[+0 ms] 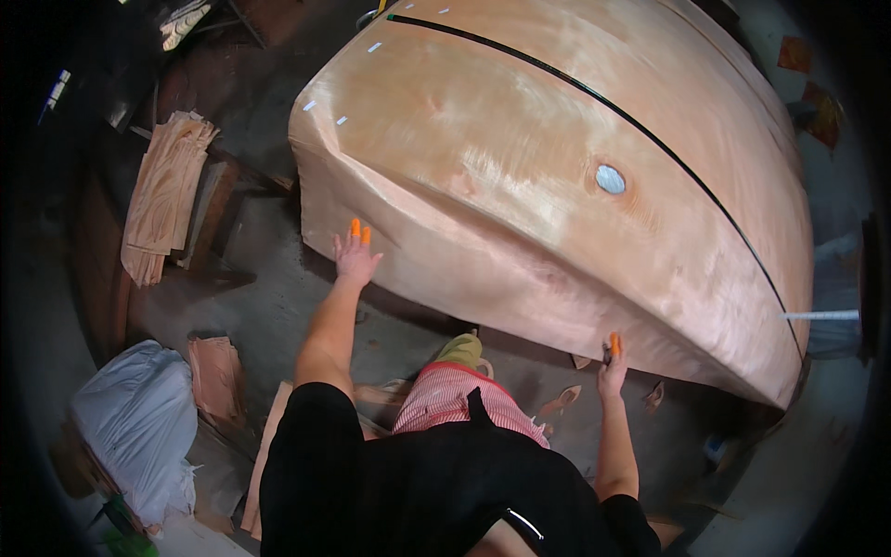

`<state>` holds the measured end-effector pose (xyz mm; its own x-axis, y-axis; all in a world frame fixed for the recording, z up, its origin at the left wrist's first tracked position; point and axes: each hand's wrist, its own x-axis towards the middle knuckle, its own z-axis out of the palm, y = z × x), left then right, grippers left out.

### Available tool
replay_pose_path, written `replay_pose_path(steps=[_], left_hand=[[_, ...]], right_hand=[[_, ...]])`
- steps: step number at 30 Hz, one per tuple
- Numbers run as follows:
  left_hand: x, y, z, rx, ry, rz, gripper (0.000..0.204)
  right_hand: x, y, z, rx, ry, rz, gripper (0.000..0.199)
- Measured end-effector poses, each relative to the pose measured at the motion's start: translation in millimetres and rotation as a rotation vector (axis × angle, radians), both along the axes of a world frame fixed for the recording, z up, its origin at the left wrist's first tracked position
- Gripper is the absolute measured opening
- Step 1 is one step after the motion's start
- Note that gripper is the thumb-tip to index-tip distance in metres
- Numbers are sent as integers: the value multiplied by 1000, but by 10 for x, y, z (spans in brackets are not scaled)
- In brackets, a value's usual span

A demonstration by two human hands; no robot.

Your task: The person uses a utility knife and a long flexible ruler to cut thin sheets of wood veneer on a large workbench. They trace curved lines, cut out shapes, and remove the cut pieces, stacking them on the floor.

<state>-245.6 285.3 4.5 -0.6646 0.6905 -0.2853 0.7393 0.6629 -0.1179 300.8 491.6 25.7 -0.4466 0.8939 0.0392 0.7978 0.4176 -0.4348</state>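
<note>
Apparently, both hands (356, 260) (612, 373) touch the smooth, pale wooden stack (492, 139).

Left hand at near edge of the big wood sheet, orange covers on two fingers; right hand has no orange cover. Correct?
Not quite: the head view shows the right hand wearing an orange cover too. The rest stands: left hand at near edge of the big wood sheet, orange covers on two fingers.

Dark grey floor (264, 306), dim upper left
</note>
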Motion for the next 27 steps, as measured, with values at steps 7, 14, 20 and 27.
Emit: replay_pose_path(steps=[7,14,20,27], left_hand=[[1068,-738,374,108,-326,-285,54],[1086,-2394,-147,30,-685,-50,61],[59,-3175,-558,-9,-649,294,64],[-1151,-3439,-115,153,-645,470,56]], right_hand=[[693,-1702,-720,-307,-100,26,43],[770,-2278,-1280,-814,-199,26,18],[-227,-1846,-1269,-1417,431,-542,15],[-2739,-1329,-1500,-1417,423,-209,11]])
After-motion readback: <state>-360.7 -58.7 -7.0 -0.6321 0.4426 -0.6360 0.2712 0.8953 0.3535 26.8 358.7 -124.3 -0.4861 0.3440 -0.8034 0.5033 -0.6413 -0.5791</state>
